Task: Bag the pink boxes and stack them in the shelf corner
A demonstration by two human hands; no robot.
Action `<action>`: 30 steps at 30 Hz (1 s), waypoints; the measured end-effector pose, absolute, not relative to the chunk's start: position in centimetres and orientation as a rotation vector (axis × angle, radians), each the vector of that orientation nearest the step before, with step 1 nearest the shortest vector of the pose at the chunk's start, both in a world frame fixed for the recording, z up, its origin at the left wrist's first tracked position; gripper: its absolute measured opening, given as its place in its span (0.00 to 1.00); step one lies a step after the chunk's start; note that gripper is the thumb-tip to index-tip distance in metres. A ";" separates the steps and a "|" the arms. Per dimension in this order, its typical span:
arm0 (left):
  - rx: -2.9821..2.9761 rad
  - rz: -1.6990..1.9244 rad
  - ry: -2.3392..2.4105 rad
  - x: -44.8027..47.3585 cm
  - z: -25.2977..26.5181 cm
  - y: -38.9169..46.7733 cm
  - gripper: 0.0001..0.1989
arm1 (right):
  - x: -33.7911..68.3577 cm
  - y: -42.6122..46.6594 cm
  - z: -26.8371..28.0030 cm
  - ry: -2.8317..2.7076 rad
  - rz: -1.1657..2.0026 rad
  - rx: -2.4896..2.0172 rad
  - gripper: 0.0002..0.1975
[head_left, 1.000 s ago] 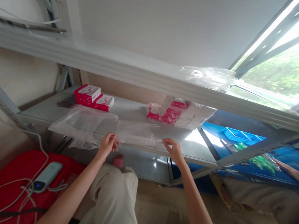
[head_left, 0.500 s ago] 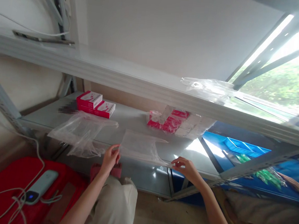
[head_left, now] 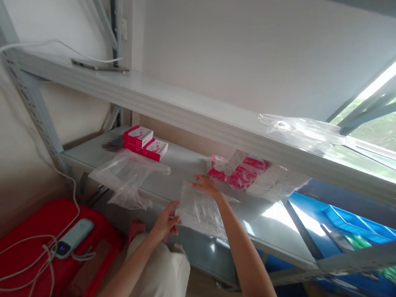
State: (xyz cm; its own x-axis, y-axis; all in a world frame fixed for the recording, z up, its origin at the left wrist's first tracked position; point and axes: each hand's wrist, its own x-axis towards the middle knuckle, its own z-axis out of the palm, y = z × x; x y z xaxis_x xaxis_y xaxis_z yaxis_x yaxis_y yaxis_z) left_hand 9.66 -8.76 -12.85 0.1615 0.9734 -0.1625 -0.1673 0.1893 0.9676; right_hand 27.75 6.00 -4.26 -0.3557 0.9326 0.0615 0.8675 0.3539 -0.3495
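Pale wall (head_left: 228, 45) behind; grey metal rack (head_left: 174, 107) across the view, a lower shelf (head_left: 183, 159) under its upper board. Red stool (head_left: 27, 221) at lower left, blue surface (head_left: 303, 213) at far right. On the lower shelf's front edge, a flat clear bag (head_left: 202, 211), near side hanging over. Left of it, well apart, a crumpled clear bag (head_left: 126, 174), also overhanging. Behind, film-wrapped pink packs (head_left: 242, 171) to the right, a stack of pink-and-white boxes (head_left: 145, 143) to the left. Right hand (head_left: 206, 186) over the flat bag's far edge, thumb and forefinger near the film; cannot tell whether they hold it. Left hand (head_left: 167, 220) pinches the bag's left edge. Power bank (head_left: 74, 238) with white cable on the stool.
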 end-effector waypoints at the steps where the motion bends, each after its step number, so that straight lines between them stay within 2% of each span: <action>1: 1.020 1.054 1.051 9.5 -12.8 -8.8 0.40 | 27.0 6.9 -4.8 -2.387 0.508 -1.596 0.12; 3: 1.034 1.063 1.057 9.0 -12.6 -9.1 0.37 | 26.6 7.9 -5.6 -2.401 0.811 -1.553 0.08; 5: 1.049 1.096 1.081 8.1 -12.2 -9.5 0.34 | 27.2 8.2 -6.1 -2.387 1.018 -1.495 0.08; 9: 1.072 1.221 1.227 6.2 -11.4 -10.7 0.26 | 28.9 7.4 -5.2 -2.349 1.156 -1.359 0.12; 12: 1.073 1.373 1.386 4.9 -10.4 -12.0 0.18 | 28.4 6.4 -2.8 -2.269 1.227 -1.208 0.13; 14: 1.006 1.501 1.427 4.0 -9.5 -12.9 0.16 | 26.7 6.2 -0.8 -2.254 1.199 -1.128 0.12; 18: 0.700 1.871 1.508 1.4 -8.0 -13.7 0.19 | 19.7 7.4 2.1 -2.341 1.100 -0.956 0.15; 21: 0.478 2.208 1.689 -0.7 -8.4 -13.0 0.21 | 12.9 9.7 2.2 -2.398 1.031 -0.858 0.17; 23: 0.344 2.307 1.834 -1.8 -9.5 -12.2 0.25 | 8.6 11.2 1.6 -2.434 0.894 -0.868 0.15; 26: 0.187 2.224 1.947 -2.5 -12.0 -10.7 0.34 | 3.5 12.9 0.4 -2.512 0.652 -1.002 0.11; 30: 0.072 1.959 1.882 -2.6 -14.6 -8.1 0.41 | -0.6 13.8 -0.9 -2.580 0.445 -1.186 0.12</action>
